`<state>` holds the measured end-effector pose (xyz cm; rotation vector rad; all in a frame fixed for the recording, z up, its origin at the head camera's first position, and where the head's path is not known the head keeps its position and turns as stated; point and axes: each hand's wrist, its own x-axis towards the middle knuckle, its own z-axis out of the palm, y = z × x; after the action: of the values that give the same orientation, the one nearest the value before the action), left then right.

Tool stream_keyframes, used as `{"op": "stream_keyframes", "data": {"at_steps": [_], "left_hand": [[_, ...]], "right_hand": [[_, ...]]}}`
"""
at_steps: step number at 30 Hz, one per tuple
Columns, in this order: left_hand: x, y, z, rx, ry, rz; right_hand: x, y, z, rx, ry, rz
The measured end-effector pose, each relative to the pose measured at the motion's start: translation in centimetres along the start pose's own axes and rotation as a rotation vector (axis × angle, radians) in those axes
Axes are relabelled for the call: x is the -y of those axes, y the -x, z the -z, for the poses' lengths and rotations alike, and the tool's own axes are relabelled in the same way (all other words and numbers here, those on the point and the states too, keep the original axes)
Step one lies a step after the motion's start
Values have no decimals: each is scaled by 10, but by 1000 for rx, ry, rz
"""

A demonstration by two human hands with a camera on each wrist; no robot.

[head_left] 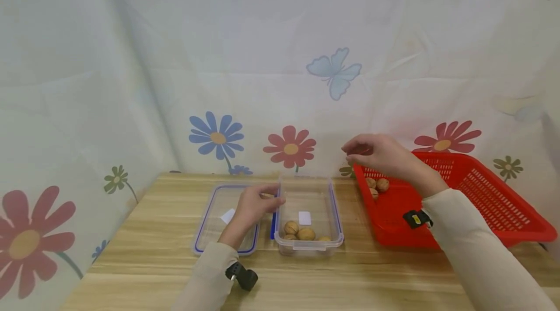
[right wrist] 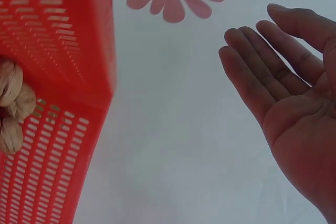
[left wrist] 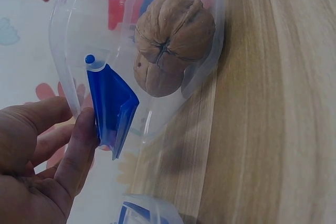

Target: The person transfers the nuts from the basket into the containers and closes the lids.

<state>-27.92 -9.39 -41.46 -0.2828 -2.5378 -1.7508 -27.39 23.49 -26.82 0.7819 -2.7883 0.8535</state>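
My left hand (head_left: 257, 203) holds the left rim of a clear plastic food container (head_left: 306, 248), its thumb and fingers at the edge beside a blue locking clip (left wrist: 111, 106). Several walnuts (head_left: 306, 233) lie at the near end of the container; in the left wrist view a large walnut (left wrist: 176, 24) shows through the wall. Raised above the left edge of a red plastic basket (head_left: 389, 228), my right hand (head_left: 380, 154) is empty. Its fingers look loosely extended in the right wrist view. Inside the basket, several walnuts (head_left: 382, 184) sit in the far left corner.
A clear lid (head_left: 212, 233) with a blue seal lies flat on the wooden table (head_left: 144, 252), left of the container. A flower-printed cloth (head_left: 245, 82) hangs behind the table. The basket takes up the table's right side.
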Motion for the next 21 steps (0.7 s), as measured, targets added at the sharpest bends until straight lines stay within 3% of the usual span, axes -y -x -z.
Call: {"op": "stream_keyframes", "data": {"at_steps": [21], "left_hand": [[-1,1,0,-1,13,1]], "right_hand": [[-74,-1,13,32,-6,-124]]}}
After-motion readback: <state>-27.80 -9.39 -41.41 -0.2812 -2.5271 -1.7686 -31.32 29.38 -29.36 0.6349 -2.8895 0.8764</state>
